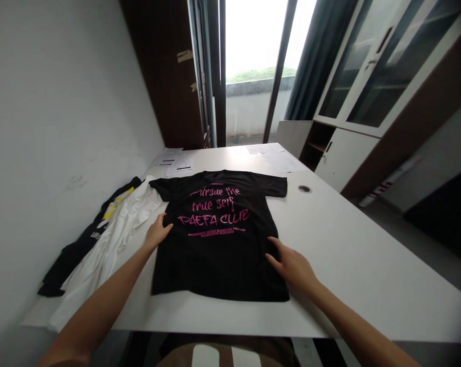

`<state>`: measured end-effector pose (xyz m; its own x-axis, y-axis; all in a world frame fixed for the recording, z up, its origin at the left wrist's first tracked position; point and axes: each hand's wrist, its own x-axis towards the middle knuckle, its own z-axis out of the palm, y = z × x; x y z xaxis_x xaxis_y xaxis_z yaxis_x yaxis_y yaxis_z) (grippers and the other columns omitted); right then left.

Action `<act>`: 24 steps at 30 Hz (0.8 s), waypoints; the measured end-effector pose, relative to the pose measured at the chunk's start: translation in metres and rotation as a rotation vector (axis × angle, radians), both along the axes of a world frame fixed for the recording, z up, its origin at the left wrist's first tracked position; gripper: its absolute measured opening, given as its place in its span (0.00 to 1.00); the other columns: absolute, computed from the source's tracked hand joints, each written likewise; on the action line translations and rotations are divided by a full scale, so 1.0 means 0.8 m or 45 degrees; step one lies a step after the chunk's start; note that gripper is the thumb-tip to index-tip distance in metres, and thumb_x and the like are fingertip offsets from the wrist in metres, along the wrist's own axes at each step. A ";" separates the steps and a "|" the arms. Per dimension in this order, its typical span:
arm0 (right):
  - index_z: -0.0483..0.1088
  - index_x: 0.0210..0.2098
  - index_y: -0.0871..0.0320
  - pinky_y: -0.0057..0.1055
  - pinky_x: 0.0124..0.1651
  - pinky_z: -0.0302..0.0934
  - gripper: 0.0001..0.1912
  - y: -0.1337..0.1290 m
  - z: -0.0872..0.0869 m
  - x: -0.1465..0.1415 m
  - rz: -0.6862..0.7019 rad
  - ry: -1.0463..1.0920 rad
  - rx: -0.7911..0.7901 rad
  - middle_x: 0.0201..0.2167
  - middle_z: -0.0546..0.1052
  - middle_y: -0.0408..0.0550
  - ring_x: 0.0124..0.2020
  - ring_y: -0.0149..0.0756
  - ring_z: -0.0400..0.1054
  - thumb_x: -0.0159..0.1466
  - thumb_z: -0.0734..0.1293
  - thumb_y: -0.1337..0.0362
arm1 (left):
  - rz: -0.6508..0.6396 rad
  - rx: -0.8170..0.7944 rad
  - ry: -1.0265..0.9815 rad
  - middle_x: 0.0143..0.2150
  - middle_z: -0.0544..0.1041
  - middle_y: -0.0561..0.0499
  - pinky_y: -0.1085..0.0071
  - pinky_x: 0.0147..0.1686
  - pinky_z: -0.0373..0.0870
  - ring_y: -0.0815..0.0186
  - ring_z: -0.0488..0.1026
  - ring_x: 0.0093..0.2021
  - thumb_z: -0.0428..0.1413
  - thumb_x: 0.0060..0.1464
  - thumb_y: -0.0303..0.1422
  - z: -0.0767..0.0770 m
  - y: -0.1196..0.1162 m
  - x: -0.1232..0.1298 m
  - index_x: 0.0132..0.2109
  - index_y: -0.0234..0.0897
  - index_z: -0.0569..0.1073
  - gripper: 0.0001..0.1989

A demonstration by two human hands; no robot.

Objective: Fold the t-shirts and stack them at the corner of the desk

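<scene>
A black T-shirt (218,265) with pink lettering lies spread flat on the white table (352,255), its collar towards the far side and its hem towards me. My left hand (159,232) rests at the shirt's left edge, thumb and fingers apart. Across from it, my right hand (293,265) touches the right side lower down, with a gap between thumb and forefinger. The undersides of both hands are hidden.
Left of the shirt, along the wall, lie a crumpled white garment (111,239) and a black garment (73,255) with yellow print. Papers (177,162) lie at the table's far end. A round cable hole (305,189) sits near the right edge. Cabinets (352,153) stand beyond.
</scene>
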<state>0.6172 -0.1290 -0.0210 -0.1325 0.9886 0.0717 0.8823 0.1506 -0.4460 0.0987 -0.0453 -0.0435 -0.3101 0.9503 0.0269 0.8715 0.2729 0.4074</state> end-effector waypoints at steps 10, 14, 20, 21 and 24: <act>0.71 0.32 0.51 0.33 0.33 0.54 0.19 0.002 0.008 0.056 -0.264 0.001 -0.063 0.26 0.77 0.45 0.30 0.42 0.72 0.70 0.58 0.47 | -0.003 0.009 0.158 0.48 0.82 0.42 0.60 0.46 0.72 0.49 0.80 0.48 0.43 0.70 0.40 0.003 -0.042 -0.013 0.69 0.44 0.61 0.23; 0.70 0.32 0.51 0.34 0.34 0.57 0.24 -0.005 0.005 0.068 -0.290 0.077 -0.098 0.27 0.77 0.46 0.31 0.43 0.72 0.69 0.58 0.40 | -0.031 -0.017 0.383 0.45 0.82 0.40 0.59 0.43 0.72 0.48 0.81 0.43 0.41 0.72 0.42 0.002 -0.052 -0.015 0.70 0.42 0.60 0.25; 0.67 0.55 0.50 0.34 0.35 0.60 0.24 -0.032 0.014 0.059 -0.107 0.128 -0.225 0.32 0.78 0.44 0.30 0.42 0.72 0.67 0.63 0.44 | -0.232 0.336 0.578 0.52 0.76 0.37 0.57 0.51 0.71 0.49 0.75 0.52 0.47 0.69 0.38 0.027 -0.070 0.017 0.65 0.35 0.66 0.22; 0.65 0.59 0.50 0.34 0.35 0.60 0.25 -0.036 0.018 0.059 -0.049 0.129 -0.255 0.32 0.78 0.44 0.31 0.42 0.72 0.66 0.64 0.47 | -0.321 0.387 0.541 0.51 0.76 0.38 0.58 0.52 0.70 0.50 0.75 0.52 0.48 0.68 0.38 0.034 -0.077 0.032 0.64 0.36 0.68 0.21; 0.64 0.60 0.50 0.32 0.36 0.59 0.24 -0.045 0.031 0.066 0.168 0.139 -0.344 0.32 0.77 0.43 0.32 0.40 0.71 0.65 0.64 0.57 | -0.794 0.343 0.326 0.48 0.76 0.44 0.61 0.51 0.70 0.56 0.74 0.48 0.50 0.69 0.36 0.055 -0.109 0.087 0.60 0.40 0.70 0.16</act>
<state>0.6699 -0.1654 0.0036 -0.2665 0.9487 -0.1700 0.8080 0.1237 -0.5761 0.1687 -0.1322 0.0003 0.3348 0.8985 0.2839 0.9092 -0.3872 0.1531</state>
